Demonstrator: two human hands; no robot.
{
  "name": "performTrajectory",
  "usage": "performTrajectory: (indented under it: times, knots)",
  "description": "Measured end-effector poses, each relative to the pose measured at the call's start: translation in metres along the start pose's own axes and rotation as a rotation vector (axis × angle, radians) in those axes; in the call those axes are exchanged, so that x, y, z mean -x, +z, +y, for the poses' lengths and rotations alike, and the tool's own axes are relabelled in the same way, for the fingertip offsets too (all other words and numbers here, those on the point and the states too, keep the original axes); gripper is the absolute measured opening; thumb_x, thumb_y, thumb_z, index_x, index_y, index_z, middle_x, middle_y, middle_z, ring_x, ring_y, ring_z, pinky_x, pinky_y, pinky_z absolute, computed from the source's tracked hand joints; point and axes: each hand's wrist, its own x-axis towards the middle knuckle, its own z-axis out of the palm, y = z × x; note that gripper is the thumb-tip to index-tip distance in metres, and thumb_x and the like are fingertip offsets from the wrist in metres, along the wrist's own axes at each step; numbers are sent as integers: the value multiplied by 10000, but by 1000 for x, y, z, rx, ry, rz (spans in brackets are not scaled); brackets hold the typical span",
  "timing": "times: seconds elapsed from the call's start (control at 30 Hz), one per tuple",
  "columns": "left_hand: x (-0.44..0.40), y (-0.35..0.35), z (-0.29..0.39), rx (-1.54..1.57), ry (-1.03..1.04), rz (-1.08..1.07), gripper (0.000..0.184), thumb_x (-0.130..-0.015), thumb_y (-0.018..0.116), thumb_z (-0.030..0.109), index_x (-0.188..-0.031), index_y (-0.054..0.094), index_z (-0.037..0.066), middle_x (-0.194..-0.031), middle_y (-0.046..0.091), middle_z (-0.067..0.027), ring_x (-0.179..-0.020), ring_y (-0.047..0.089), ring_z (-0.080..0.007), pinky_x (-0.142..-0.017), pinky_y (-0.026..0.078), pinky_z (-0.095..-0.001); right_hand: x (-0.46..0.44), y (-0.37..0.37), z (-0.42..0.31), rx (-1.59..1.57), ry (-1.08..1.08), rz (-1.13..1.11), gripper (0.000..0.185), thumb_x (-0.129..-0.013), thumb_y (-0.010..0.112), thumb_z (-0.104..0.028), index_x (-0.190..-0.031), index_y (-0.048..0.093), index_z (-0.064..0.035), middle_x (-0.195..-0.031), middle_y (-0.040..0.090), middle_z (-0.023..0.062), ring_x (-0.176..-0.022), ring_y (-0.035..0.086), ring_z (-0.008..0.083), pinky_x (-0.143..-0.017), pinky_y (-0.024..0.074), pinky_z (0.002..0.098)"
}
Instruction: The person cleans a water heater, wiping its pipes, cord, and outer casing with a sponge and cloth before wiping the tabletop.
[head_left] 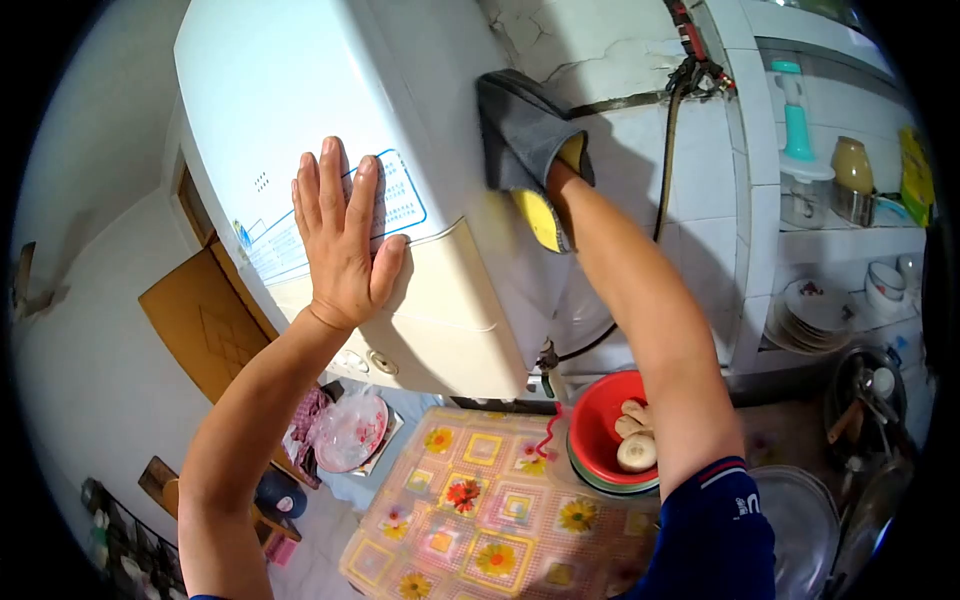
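A white water heater with a cream lower panel hangs tilted across the upper middle of the view. My left hand lies flat on its front, fingers stretched out, partly over a blue-edged printed label. At the heater's right side, my right hand holds a dark grey cloth with a yellow underside against the panel. The cloth hides most of that hand's fingers. Knobs show low on the heater's front.
Below is a table with a flowered cloth. A red bowl of pale mushroom-like pieces stands by my right forearm. A hose runs down the tiled wall. Shelves at right hold plates and jars.
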Motion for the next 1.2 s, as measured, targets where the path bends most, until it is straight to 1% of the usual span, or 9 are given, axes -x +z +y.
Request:
performTrajectory:
  times: [0.13, 0.27, 0.33, 0.43, 0.6, 0.73, 0.9, 1.0, 1.2]
  knots:
    - [1, 0, -1, 11, -17, -27, 671, -976, 298, 474, -1524, 290, 86, -1603, 144, -225, -1481, 85, -430, -1178, 56, -562, 19, -85, -90, 210, -343, 305, 337, -946, 517, -255, -1239, 601, -110, -1367, 522, 91, -1290, 475, 272, -1110, 348, 385]
    - [2, 2, -6, 153, 13, 17, 732, -902, 384, 507, -1527, 304, 133, -1619, 100, -202, -1493, 27, -410, -1168, 8, -579, -15, -38, -101, -1013, -421, 360, 473, -980, 499, -377, -1379, 524, -124, -1439, 478, 127, -1337, 446, 289, -1153, 294, 410]
    - [2, 2, -5, 159, -28, -7, 747, -882, 406, 517, -1498, 345, 98, -1614, 100, -216, -1489, 28, -417, -1170, 11, -573, -6, -65, -91, -346, -280, 40, 584, -991, 502, -373, -1458, 384, -43, -1525, 381, 147, -1377, 400, 311, -1154, 299, 376]
    - [2, 2, -6, 196, -35, 10, 726, -877, 443, 483, -1484, 376, 90, -1608, 127, -221, -1487, 47, -421, -1171, 19, -572, 12, -59, -58, -482, -118, -271, 590, -965, 515, -386, -1449, 413, -66, -1495, 420, 164, -1374, 384, 364, -1157, 282, 366]
    - [0, -1, 2, 27, 10, 7, 650, -964, 345, 392, -1511, 309, 41, -1598, 161, -231, -1483, 107, -410, -1182, 58, -546, 48, 56, 35, -1098, 79, 119, 469, -946, 531, -240, -1361, 502, -25, -1401, 488, 231, -1350, 409, 361, -1134, 314, 363]
    - [1, 1, 0, 23, -6, 5, 650, -968, 347, 412, -1517, 305, 68, -1602, 157, -219, -1484, 104, -404, -1180, 56, -556, 82, -3, -5, -181, -54, 253, 448, -926, 587, -162, -1340, 511, -9, -1380, 489, 210, -1321, 434, 337, -1099, 351, 353]
    - [1, 0, 1, 32, -11, 14, 657, -964, 365, 433, -1517, 311, 84, -1604, 161, -212, -1483, 103, -409, -1181, 49, -555, 72, -50, -61, -826, 489, 80, 462, -981, 512, -213, -1393, 460, -12, -1418, 469, 181, -1346, 411, 295, -1119, 334, 348]
    - [2, 0, 1, 25, -23, 6, 669, -965, 352, 458, -1520, 305, 86, -1605, 161, -209, -1485, 98, -408, -1183, 42, -550, 49, -26, -53, -964, -107, 151, 415, -1047, 427, -256, -1403, 454, -46, -1422, 470, 82, -1349, 403, 186, -1149, 277, 253]
    - [2, 6, -2, 121, -20, 49, 669, -950, 412, 488, -1540, 300, 191, -1625, 127, -156, -1498, 41, -385, -1168, 31, -581, 18, -40, -72, -417, -232, -10, 455, -1033, 449, -268, -1435, 427, -56, -1447, 458, 88, -1357, 394, 204, -1136, 286, 275]
